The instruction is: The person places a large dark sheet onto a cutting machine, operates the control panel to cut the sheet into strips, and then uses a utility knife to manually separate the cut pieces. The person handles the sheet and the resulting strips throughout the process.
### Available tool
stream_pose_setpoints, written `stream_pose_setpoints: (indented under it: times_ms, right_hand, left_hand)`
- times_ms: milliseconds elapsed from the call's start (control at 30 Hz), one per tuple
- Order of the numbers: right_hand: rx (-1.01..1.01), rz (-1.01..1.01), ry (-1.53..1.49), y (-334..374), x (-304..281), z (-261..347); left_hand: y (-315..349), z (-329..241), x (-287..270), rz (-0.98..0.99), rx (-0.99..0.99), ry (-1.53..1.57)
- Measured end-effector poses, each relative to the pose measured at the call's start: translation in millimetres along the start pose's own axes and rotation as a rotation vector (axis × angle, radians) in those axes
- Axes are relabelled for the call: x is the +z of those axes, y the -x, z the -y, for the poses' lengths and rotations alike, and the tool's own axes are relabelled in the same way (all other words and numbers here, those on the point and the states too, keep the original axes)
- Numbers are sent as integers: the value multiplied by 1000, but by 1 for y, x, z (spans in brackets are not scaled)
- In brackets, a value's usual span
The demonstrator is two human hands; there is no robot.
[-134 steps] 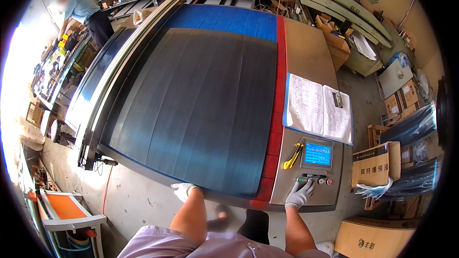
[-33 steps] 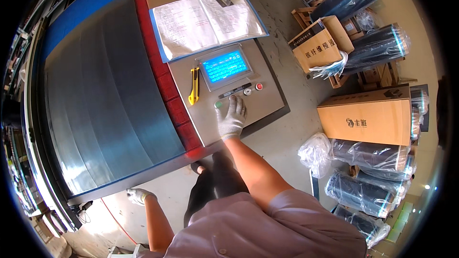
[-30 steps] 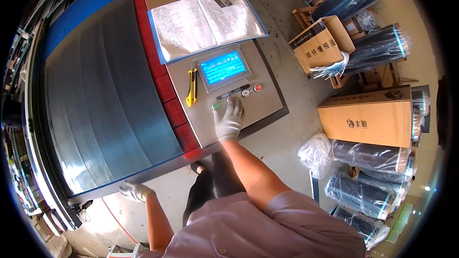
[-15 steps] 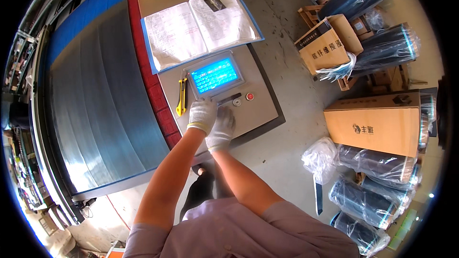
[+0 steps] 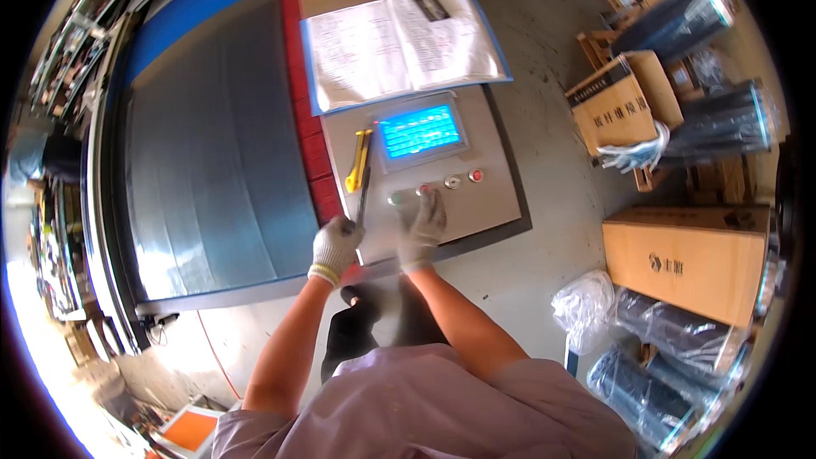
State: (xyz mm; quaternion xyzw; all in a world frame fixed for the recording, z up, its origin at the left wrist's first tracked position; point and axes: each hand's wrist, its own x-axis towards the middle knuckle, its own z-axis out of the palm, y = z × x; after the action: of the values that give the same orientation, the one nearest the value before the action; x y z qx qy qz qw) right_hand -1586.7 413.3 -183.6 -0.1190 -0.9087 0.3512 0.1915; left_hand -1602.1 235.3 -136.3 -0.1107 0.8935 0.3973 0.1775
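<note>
My left hand [image 5: 337, 245], in a white knit glove, is closed around a slim dark stick-like tool [image 5: 365, 193] at the near left corner of the grey control panel [image 5: 484, 208]. The tool points away from me; its exact kind does not show. My right hand [image 5: 422, 228], gloved too and blurred, is over the panel with its fingers stretched toward a red button [image 5: 423, 190]. I see nothing in it. Beyond the hands are a lit blue touchscreen [image 5: 419, 131] and a yellow utility knife [image 5: 358, 161], which lies left of the screen.
An open binder of written pages [image 5: 361, 55] lies past the screen, a dark clip on it. Left of the panel runs a wide dark sheet bed [image 5: 212, 153] with a red edge strip [image 5: 313, 132]. Cartons [image 5: 680, 263] and plastic-wrapped dark rolls [image 5: 637, 391] stand at the right.
My hands have drawn apart: the left moved left and nearer to me with the dark tool, the right shifted right. Several buttons now show. The whole view has shifted.
</note>
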Motion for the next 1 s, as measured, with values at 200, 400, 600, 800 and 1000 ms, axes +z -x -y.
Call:
stream_pose_setpoints:
  times_ms: [200,400,600,800,1000]
  right_hand:
    - [-725,501,-53,44,-20,41]
    - [-239,602,-633,81,25,119]
    - [233,1176,-846,133,69,187]
    - [286,1195,-832,187,112,236]
    - [276,1236,-714,221,140,275]
  left_hand:
    - [93,17,-21,340,-211,557]
    - [138,85,-60,-237,-22,123]
    - [162,165,-116,-231,-7,86]
    - [181,230,-159,-150,-143,55]
    - [199,273,-188,-154,-232,66]
